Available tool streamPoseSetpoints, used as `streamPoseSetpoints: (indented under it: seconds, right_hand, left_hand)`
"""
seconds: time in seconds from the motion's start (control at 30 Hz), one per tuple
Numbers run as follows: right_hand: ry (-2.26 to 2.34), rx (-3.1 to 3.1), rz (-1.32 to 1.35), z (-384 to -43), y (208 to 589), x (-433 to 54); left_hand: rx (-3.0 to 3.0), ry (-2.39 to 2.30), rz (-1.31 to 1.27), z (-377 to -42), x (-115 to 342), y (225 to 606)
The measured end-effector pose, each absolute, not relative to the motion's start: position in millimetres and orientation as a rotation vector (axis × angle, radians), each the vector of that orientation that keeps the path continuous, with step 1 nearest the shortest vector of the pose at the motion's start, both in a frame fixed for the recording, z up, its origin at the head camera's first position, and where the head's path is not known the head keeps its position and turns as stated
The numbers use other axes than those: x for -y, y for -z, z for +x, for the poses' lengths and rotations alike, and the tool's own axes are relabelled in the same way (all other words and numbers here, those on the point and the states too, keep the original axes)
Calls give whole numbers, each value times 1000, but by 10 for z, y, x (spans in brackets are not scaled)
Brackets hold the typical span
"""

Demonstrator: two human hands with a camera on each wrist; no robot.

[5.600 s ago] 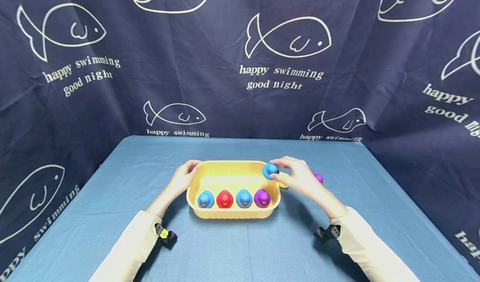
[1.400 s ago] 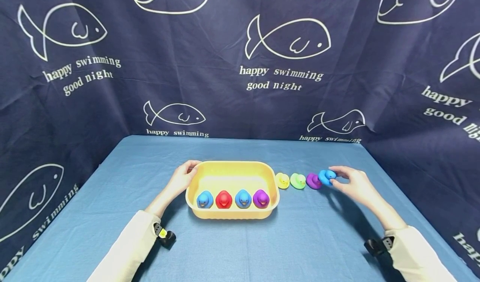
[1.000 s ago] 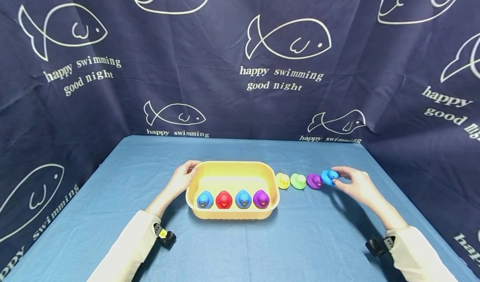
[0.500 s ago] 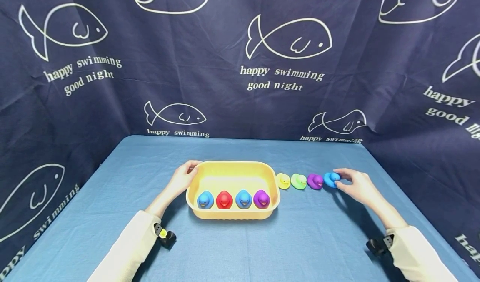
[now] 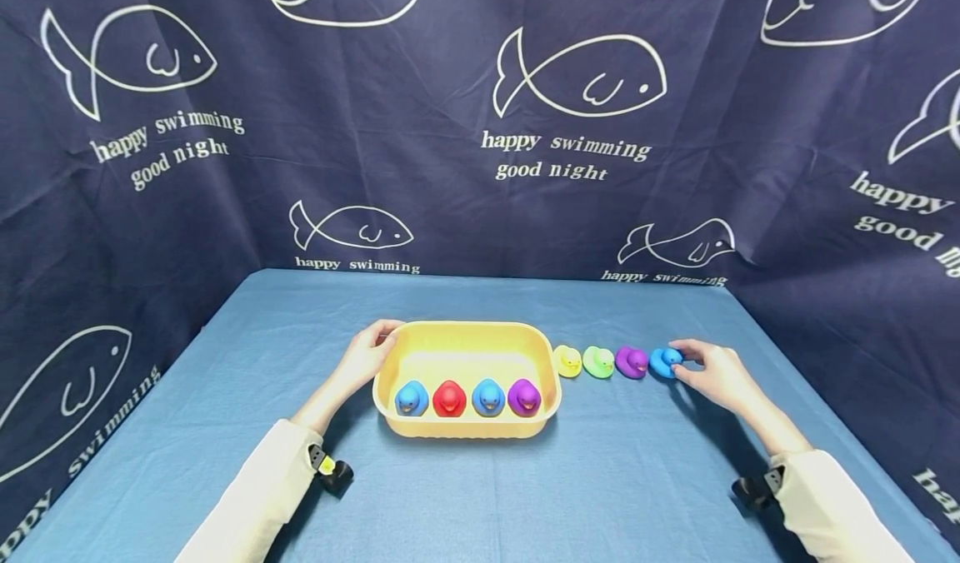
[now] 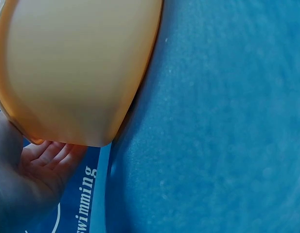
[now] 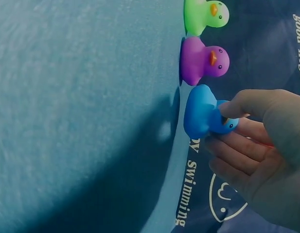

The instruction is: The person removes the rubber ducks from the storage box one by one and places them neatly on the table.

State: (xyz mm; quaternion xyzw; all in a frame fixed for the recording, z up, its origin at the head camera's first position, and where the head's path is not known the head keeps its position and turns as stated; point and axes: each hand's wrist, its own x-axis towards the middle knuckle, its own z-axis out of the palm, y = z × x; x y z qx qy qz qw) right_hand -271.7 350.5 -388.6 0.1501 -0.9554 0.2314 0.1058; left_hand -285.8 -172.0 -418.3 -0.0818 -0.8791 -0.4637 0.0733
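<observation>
A yellow plastic tub [image 5: 465,426] stands on the table with several rubber ducks lined up along its near side. My left hand [image 5: 369,353] grips its far left corner; in the left wrist view the fingers [image 6: 57,158] lie beyond the tub's wall [image 6: 77,73]. Out to the right, my right hand [image 5: 716,373] pinches a blue rubber duck [image 5: 664,363] by the head between thumb and fingers, as the right wrist view also shows. That duck [image 7: 201,114] is at the row's right end, beside a purple duck [image 5: 632,362], and appears to sit on the cloth.
Left of the purple duck, a green duck [image 5: 598,362] and a yellow duck [image 5: 567,361] continue the row to the tub's right side. Inside the tub are a red duck [image 5: 449,399], blue ducks and another purple duck [image 5: 524,398]. Blue cloth [image 5: 480,496] covers the table; a fish-print curtain [image 5: 450,130] hangs behind.
My right hand has carried the blue duck from over the tub's right edge to the row's end, then lowered it slightly rightward, apart from the purple duck. The left hand has stayed on the tub.
</observation>
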Motion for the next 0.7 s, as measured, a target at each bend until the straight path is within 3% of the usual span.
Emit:
streamPoseSetpoints:
  seconds: [0.7]
  right_hand:
    - [-688, 2845, 435, -2729, 3951, -3480]
  left_hand:
    - [2634, 1388, -246, -2858, 1716, 4182]
